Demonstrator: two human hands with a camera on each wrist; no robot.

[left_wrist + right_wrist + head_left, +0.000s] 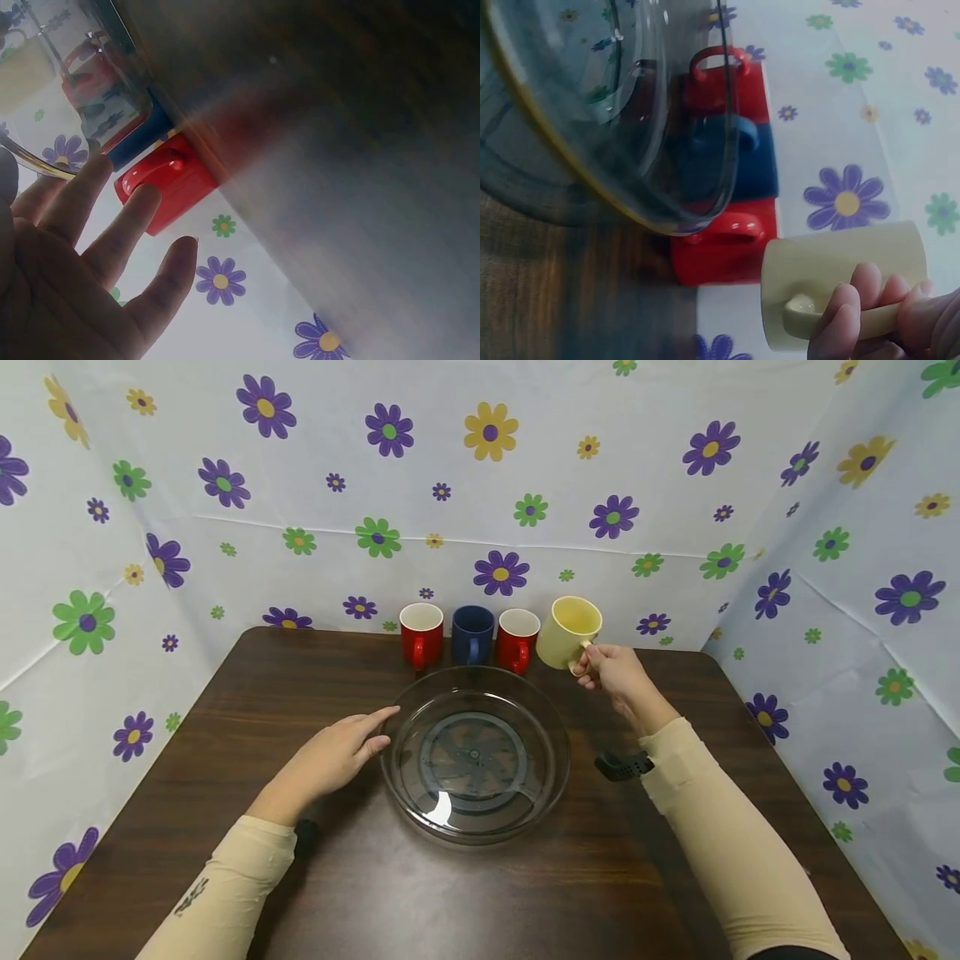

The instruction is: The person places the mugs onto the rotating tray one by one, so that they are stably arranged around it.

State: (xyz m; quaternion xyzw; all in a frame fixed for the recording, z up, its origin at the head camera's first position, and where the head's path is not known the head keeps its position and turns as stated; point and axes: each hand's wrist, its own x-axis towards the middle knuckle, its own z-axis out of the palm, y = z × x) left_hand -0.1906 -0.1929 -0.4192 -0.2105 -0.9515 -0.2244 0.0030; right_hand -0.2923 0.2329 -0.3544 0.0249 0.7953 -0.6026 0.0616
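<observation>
In the head view my right hand grips a pale yellow mug by its handle. The mug tilts a little, its inside showing, just right of a row of three mugs. The right wrist view shows fingers curled round the handle of this yellow mug. My left hand has its fingers extended, fingertips right at the left rim of a large round see-through tray with a ribbed disc at its base. Spread fingers of the left hand appear near the tray's rim in the left wrist view.
Behind the tray stand a red mug, a blue mug and another red mug, handles facing me. A dark wooden table carries everything. Flower-patterned sheets enclose its back and sides. Black straps hang at the wrists.
</observation>
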